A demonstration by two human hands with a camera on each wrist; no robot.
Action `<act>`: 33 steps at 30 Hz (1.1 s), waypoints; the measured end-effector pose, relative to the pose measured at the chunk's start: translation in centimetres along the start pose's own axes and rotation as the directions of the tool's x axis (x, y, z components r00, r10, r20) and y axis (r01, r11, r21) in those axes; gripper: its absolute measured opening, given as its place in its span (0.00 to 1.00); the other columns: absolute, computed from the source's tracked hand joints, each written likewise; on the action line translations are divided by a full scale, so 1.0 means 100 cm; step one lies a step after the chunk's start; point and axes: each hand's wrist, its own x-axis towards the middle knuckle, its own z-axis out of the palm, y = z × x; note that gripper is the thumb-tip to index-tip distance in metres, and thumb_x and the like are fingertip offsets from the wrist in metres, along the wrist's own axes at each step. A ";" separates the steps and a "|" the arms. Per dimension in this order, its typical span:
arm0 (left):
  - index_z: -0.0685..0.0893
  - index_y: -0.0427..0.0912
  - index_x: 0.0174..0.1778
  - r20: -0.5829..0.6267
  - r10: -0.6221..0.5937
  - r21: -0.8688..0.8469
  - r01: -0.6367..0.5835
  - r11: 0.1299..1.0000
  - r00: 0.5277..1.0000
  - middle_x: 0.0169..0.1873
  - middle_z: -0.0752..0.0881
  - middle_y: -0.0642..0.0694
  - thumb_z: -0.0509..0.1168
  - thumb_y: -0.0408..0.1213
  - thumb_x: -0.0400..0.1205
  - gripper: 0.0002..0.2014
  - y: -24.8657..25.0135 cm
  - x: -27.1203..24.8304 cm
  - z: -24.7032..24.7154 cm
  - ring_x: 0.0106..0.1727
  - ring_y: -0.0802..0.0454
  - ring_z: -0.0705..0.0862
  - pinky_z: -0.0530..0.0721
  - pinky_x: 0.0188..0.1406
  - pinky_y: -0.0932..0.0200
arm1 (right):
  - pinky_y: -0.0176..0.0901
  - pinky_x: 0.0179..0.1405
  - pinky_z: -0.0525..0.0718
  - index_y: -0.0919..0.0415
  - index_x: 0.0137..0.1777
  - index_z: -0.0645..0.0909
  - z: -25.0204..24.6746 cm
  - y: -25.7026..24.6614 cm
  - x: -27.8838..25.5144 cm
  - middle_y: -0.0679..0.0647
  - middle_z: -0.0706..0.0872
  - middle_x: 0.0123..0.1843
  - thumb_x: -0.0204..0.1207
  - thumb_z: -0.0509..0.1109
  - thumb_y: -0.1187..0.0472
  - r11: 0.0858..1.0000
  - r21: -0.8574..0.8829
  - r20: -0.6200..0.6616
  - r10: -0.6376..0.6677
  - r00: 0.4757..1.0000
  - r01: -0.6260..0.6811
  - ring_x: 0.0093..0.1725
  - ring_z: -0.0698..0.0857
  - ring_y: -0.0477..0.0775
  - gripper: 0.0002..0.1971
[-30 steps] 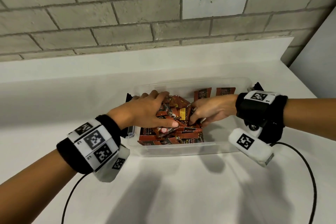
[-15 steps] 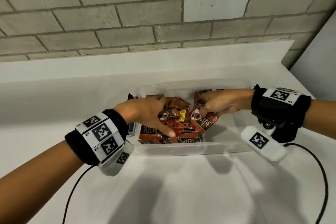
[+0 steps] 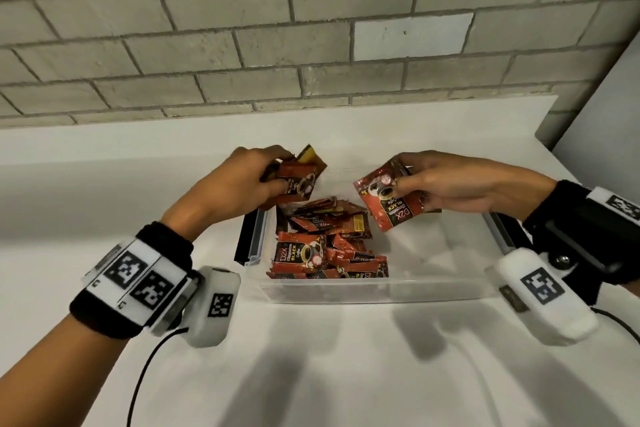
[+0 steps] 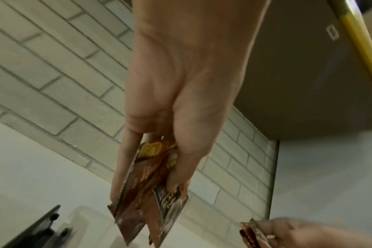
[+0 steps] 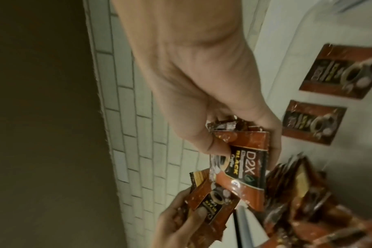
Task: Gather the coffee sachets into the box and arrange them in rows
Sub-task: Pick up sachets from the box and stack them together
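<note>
A clear plastic box (image 3: 374, 291) sits on the white counter with a loose heap of red coffee sachets (image 3: 329, 246) in its left half. My left hand (image 3: 249, 180) is raised over the box's far left corner and grips a small bunch of sachets (image 3: 298, 180) (image 4: 151, 198). My right hand (image 3: 446, 184) hovers over the box's right half and pinches a few sachets (image 3: 391, 204) (image 5: 242, 171), the front one reading D2X Black. In the right wrist view two sachets (image 5: 312, 124) lie flat side by side on the box floor.
A black latch (image 3: 247, 239) sits on the box's left end. A grey brick wall (image 3: 311, 28) rises behind the counter (image 3: 329, 374), and a grey panel (image 3: 606, 121) closes the right side. Cables trail from both wrist bands.
Both hands have lifted out of the heap, each with sachets in its grip. The left hand rose toward the far left corner, the right moved up and to the right.
</note>
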 end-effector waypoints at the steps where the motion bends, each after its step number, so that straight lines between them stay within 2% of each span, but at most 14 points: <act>1: 0.77 0.46 0.67 -0.058 -0.027 -0.077 0.023 0.997 0.998 0.44 0.86 0.48 0.66 0.33 0.81 0.18 0.004 -0.006 -0.003 0.38 0.57 0.83 0.77 0.31 0.76 | 0.38 0.47 0.88 0.61 0.60 0.77 0.003 -0.003 -0.004 0.56 0.90 0.54 0.79 0.62 0.74 0.996 0.079 0.015 -0.039 0.999 0.038 0.51 0.89 0.49 0.13; 3: 0.78 0.46 0.66 -0.116 -0.090 -0.315 0.049 0.948 0.989 0.47 0.87 0.47 0.67 0.33 0.81 0.18 0.014 -0.017 -0.007 0.40 0.53 0.88 0.85 0.39 0.69 | 0.40 0.48 0.89 0.60 0.57 0.78 0.012 -0.006 -0.010 0.54 0.91 0.50 0.79 0.61 0.75 0.969 0.221 0.012 -0.113 0.994 0.108 0.50 0.90 0.48 0.13; 5: 0.78 0.49 0.65 -0.086 -0.156 -0.608 0.073 0.790 0.984 0.50 0.88 0.45 0.68 0.33 0.80 0.18 0.026 -0.030 -0.007 0.40 0.50 0.91 0.90 0.39 0.59 | 0.43 0.52 0.88 0.60 0.58 0.78 0.021 -0.008 -0.011 0.56 0.90 0.52 0.79 0.60 0.75 0.935 0.315 -0.014 -0.168 0.986 0.164 0.52 0.89 0.50 0.14; 7: 0.77 0.52 0.66 -0.015 -0.179 -0.775 0.101 0.624 0.984 0.48 0.89 0.44 0.68 0.30 0.79 0.21 0.038 -0.041 -0.001 0.39 0.49 0.92 0.90 0.35 0.59 | 0.49 0.61 0.84 0.61 0.61 0.77 0.030 -0.007 -0.010 0.59 0.87 0.59 0.80 0.61 0.72 0.916 0.353 -0.024 -0.196 0.980 0.192 0.60 0.85 0.54 0.13; 9: 0.76 0.54 0.69 0.038 -0.160 -0.847 0.116 0.518 0.986 0.51 0.88 0.41 0.68 0.28 0.78 0.25 0.046 -0.050 0.009 0.43 0.45 0.91 0.90 0.38 0.55 | 0.54 0.66 0.81 0.62 0.64 0.76 0.038 -0.003 -0.010 0.61 0.84 0.64 0.81 0.62 0.67 0.910 0.367 -0.023 -0.198 0.980 0.193 0.64 0.83 0.56 0.13; 13: 0.71 0.55 0.72 0.161 -0.105 -0.934 0.186 0.307 0.981 0.57 0.85 0.37 0.61 0.26 0.83 0.25 0.052 -0.057 0.036 0.51 0.41 0.89 0.89 0.46 0.48 | 0.52 0.52 0.88 0.57 0.66 0.69 0.049 0.010 -0.014 0.59 0.84 0.61 0.82 0.61 0.68 0.907 0.383 -0.007 -0.185 0.983 0.174 0.56 0.88 0.55 0.15; 17: 0.73 0.47 0.71 0.216 -0.029 -0.976 0.215 -0.025 0.976 0.61 0.85 0.38 0.57 0.33 0.80 0.21 0.067 -0.064 0.061 0.58 0.43 0.86 0.87 0.52 0.46 | 0.39 0.49 0.87 0.51 0.68 0.65 0.055 0.024 -0.022 0.53 0.85 0.53 0.82 0.61 0.69 0.918 0.308 -0.040 -0.249 0.968 0.249 0.48 0.89 0.42 0.19; 20: 0.69 0.51 0.74 0.207 -0.050 -0.978 0.204 -0.048 0.977 0.65 0.83 0.40 0.60 0.44 0.80 0.25 0.080 -0.064 0.075 0.62 0.44 0.85 0.86 0.56 0.43 | 0.38 0.53 0.85 0.55 0.70 0.68 0.063 0.034 -0.027 0.55 0.85 0.60 0.83 0.59 0.69 0.934 0.155 -0.017 -0.323 0.946 0.322 0.59 0.86 0.45 0.18; 22: 0.64 0.58 0.75 0.198 -0.103 -0.980 0.197 -0.018 0.975 0.66 0.82 0.42 0.64 0.39 0.80 0.27 0.085 -0.063 0.084 0.62 0.46 0.85 0.86 0.57 0.42 | 0.38 0.56 0.85 0.58 0.71 0.68 0.063 0.038 -0.030 0.58 0.84 0.63 0.83 0.59 0.70 0.930 0.120 -0.048 -0.344 0.938 0.347 0.62 0.84 0.48 0.18; 25: 0.65 0.57 0.75 0.187 -0.120 -0.982 0.188 -0.004 0.975 0.63 0.84 0.43 0.68 0.30 0.78 0.33 0.086 -0.060 0.096 0.62 0.46 0.86 0.86 0.58 0.45 | 0.39 0.57 0.85 0.56 0.71 0.70 0.055 0.041 -0.035 0.56 0.85 0.62 0.81 0.61 0.72 0.927 0.160 -0.050 -0.336 0.940 0.340 0.63 0.84 0.49 0.20; 27: 0.68 0.55 0.75 0.213 -0.127 -0.975 0.201 -0.099 0.969 0.61 0.86 0.42 0.76 0.29 0.68 0.40 0.083 -0.060 0.100 0.60 0.44 0.86 0.86 0.55 0.44 | 0.40 0.57 0.84 0.55 0.72 0.71 0.049 0.042 -0.038 0.55 0.85 0.63 0.81 0.62 0.71 0.928 0.163 -0.030 -0.335 0.942 0.336 0.63 0.84 0.49 0.22; 29: 0.76 0.44 0.71 0.297 -0.051 -0.938 0.281 -0.202 0.954 0.59 0.87 0.37 0.80 0.33 0.60 0.41 0.084 -0.062 0.101 0.57 0.41 0.88 0.87 0.51 0.41 | 0.45 0.59 0.83 0.53 0.72 0.72 0.046 0.044 -0.041 0.53 0.85 0.64 0.80 0.64 0.69 0.934 0.132 0.009 -0.337 0.941 0.333 0.63 0.84 0.50 0.22; 31: 0.85 0.35 0.61 0.341 0.090 -0.884 0.351 -0.309 0.936 0.55 0.87 0.32 0.79 0.33 0.60 0.31 0.087 -0.064 0.102 0.53 0.37 0.88 0.87 0.52 0.40 | 0.43 0.53 0.86 0.50 0.68 0.75 0.047 0.045 -0.045 0.47 0.88 0.59 0.80 0.64 0.69 0.937 0.076 0.049 -0.345 0.937 0.341 0.58 0.86 0.46 0.19; 33: 0.89 0.33 0.53 0.338 0.132 -0.854 0.363 -0.372 0.932 0.51 0.88 0.32 0.72 0.31 0.63 0.21 0.088 -0.063 0.105 0.51 0.37 0.88 0.85 0.57 0.39 | 0.35 0.45 0.86 0.48 0.64 0.76 0.049 0.043 -0.050 0.42 0.89 0.54 0.81 0.63 0.68 0.934 0.020 0.045 -0.357 0.933 0.357 0.54 0.87 0.41 0.17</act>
